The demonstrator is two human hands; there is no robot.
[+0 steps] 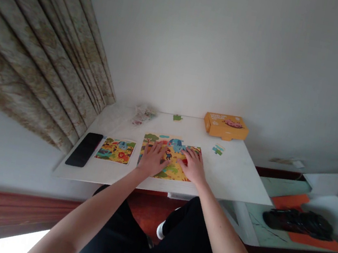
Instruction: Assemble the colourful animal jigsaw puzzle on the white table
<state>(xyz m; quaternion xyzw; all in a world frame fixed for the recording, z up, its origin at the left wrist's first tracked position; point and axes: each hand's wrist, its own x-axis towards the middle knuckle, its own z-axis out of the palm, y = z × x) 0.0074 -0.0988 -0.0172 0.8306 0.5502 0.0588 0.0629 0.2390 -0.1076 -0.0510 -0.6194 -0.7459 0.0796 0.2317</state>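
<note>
A colourful jigsaw puzzle (174, 172) with a blue elephant and yellow ground lies on the white table in front of me. My left hand (153, 158) rests flat on its left part, fingers spread. On its right part lies my right hand (194, 166), fingers also stretched out. Both palms hide some of the picture. The top right of the puzzle shows a gap beside the elephant. A loose puzzle piece (177, 118) sits near the wall, and a few joined pieces (218, 149) lie to the right. Left of the puzzle is a reference picture card (115, 150).
A black phone (84, 149) lies at the table's left edge. A crumpled clear plastic bag (143, 114) and an orange box (226, 126) stand by the wall. Right of the white table (237, 186), a black camera (298, 222) rests on a lower surface. Curtains hang left.
</note>
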